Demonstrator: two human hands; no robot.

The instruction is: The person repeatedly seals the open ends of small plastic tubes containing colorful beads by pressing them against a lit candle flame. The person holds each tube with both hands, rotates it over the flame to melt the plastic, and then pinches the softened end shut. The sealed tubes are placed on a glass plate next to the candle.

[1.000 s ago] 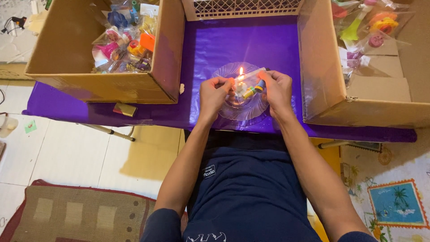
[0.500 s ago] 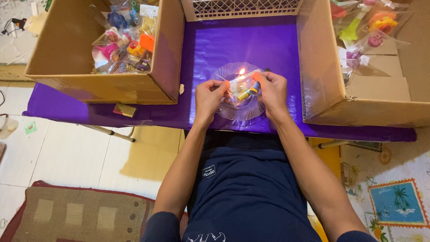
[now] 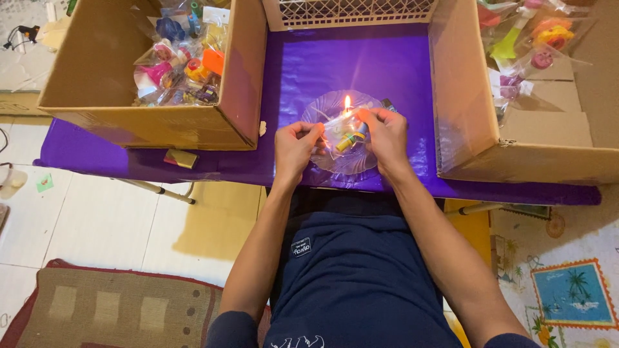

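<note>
Hands at frame centre: left hand (image 3: pixel 295 147) and right hand (image 3: pixel 384 133) pinch a clear toy packet (image 3: pixel 343 136) beside a candle flame (image 3: pixel 347 102), fingers clamped on its edges.

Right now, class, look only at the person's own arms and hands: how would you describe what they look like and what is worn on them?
Both arms are bare from the hands up to the upper arm. The left hand and the right hand carry no gloves, and no rings, watch or bracelets can be seen. Short dark navy sleeves show at the bottom edge, matching the dark navy garment with a small white label.
</note>
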